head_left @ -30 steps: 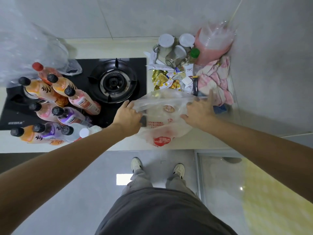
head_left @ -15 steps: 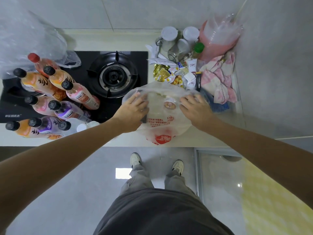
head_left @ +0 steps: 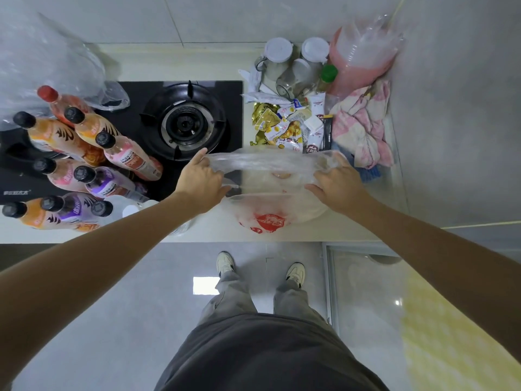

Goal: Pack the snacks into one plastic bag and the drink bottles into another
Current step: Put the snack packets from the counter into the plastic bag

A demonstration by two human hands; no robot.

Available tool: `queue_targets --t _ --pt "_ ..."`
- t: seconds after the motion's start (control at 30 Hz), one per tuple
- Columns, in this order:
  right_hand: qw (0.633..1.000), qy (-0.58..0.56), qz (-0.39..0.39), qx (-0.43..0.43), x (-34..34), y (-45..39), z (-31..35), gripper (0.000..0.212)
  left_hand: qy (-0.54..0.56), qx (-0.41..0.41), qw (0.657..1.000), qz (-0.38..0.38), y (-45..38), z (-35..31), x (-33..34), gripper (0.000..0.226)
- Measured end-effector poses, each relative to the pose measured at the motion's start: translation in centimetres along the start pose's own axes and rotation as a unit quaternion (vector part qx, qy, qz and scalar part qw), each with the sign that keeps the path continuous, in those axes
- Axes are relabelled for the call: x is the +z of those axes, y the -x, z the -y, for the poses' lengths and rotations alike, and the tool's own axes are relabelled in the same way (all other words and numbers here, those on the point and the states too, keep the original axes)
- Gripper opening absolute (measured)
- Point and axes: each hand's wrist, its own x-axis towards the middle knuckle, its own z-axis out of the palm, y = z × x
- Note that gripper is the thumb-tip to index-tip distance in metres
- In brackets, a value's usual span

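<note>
Clear plastic bag (head_left: 270,204) with a red printed logo near the bottom. Bottles (head_left: 84,165) mostly orange, pink and purple with black caps, one red cap. Snack packets (head_left: 282,128) gold, yellow and white. Cloth (head_left: 363,128) pink-and-white patchy pattern. Black stove (head_left: 186,125), cream counter (head_left: 214,230), grey floor, grey trousers, white shoes.

**Where everything sits on the counter**

We stand before the counter (head_left: 352,230). The plastic bag (head_left: 270,190) lies near its front edge, between our left hand (head_left: 201,180) and right hand (head_left: 337,183), which grip its two sides. Just behind the bag we see the snacks (head_left: 284,128) in a heap, with jars (head_left: 293,63) behind them and a cloth (head_left: 363,128) to their right. Left of the bag is the stove (head_left: 186,122); the drink bottles (head_left: 84,165) cluster further left, a second bag (head_left: 48,66) behind them.
</note>
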Motion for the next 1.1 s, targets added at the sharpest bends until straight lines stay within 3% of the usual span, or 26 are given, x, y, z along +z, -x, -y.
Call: queue_targets --t 0.27,0.37,0.43,0.57,0.67,0.73,0.83,0.97,1.1 --pt "0.974 -0.021 0.222 0.041 -0.3 3.0 2.0 0.11 0.064 -0.013 0.997 0.033 1.9 -2.7 -0.8 0.086" --pt "0.969 -0.025 0.242 0.041 0.6 4.4 2.8 0.125 0.089 -0.01 0.995 0.052 2.0 -4.1 0.2 0.095" --pt "0.967 -0.023 0.25 0.033 1.3 5.3 3.0 0.119 0.097 -0.003 0.994 0.054 2.3 -5.1 1.1 0.1" --pt "0.961 -0.038 0.271 0.034 2.1 6.3 2.1 0.089 0.071 0.049 0.996 0.02 2.9 -6.4 2.6 0.096" --pt "0.98 -0.07 0.187 0.018 2.9 6.5 1.3 0.088 0.048 0.148 0.988 -0.02 2.6 -5.8 3.9 0.085" --pt "0.993 -0.08 0.088 0.002 3.7 6.5 0.7 0.068 0.04 0.194 0.98 -0.022 2.3 -5.1 4.7 0.078" --pt "0.994 -0.103 0.015 -0.02 4.1 6.1 0.6 0.034 0.046 0.17 0.984 -0.005 2.0 -4.5 5.4 0.079" --pt "0.986 -0.163 0.033 -0.018 4.7 5.7 2.2 0.007 0.085 0.119 0.989 -0.001 1.3 -5.2 4.3 0.078" --pt "0.967 -0.207 0.11 0.099 4.4 5.3 3.5 0.03 0.119 0.065 0.991 0.015 0.4 -6.2 3.8 0.077"
